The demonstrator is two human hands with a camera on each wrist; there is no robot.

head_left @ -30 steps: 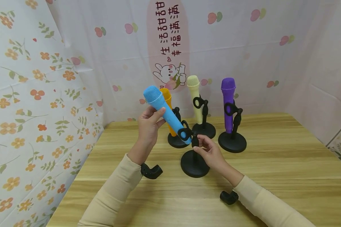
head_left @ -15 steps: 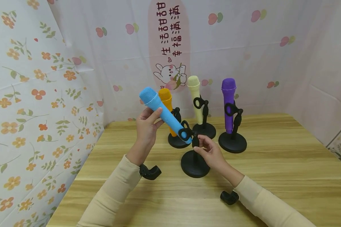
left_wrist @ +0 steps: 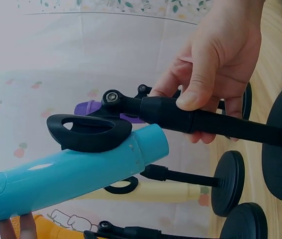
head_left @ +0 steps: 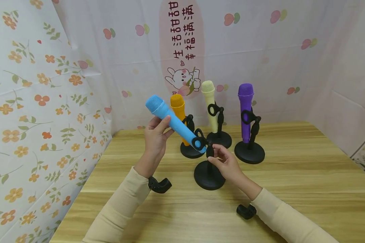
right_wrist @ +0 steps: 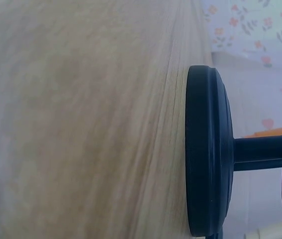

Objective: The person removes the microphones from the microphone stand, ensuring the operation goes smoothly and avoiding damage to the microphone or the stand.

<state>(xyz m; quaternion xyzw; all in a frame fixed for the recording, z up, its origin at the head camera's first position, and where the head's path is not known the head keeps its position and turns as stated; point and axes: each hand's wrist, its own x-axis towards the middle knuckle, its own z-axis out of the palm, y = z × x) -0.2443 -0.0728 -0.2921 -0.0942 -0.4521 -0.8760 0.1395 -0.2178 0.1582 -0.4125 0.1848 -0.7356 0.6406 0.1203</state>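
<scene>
My left hand (head_left: 155,136) grips a blue microphone (head_left: 177,125) by its upper handle, thumb on top. The microphone leans, head up to the left, tail down to the right. Its tail end overlaps the ring clip (head_left: 198,141) of a black desk stand (left_wrist: 170,113). In the left wrist view the clip lies along the side of the handle near the tail. My right hand (head_left: 226,163) pinches the stand's upright between thumb and fingers. The stand's round base (right_wrist: 203,149) is upright on the table in the right wrist view.
Behind stand an orange microphone (head_left: 177,103), a pale yellow microphone (head_left: 209,94) and a purple microphone (head_left: 245,101), each at its own black stand. Black wrist devices (head_left: 160,185) hang below both cuffs. A printed cloth (head_left: 124,60) backs the wooden table (head_left: 292,175).
The blue microphone's head has swung left and slightly down with my left hand, so it leans more. Its tail stays at the clip. My right hand and the stand hold still.
</scene>
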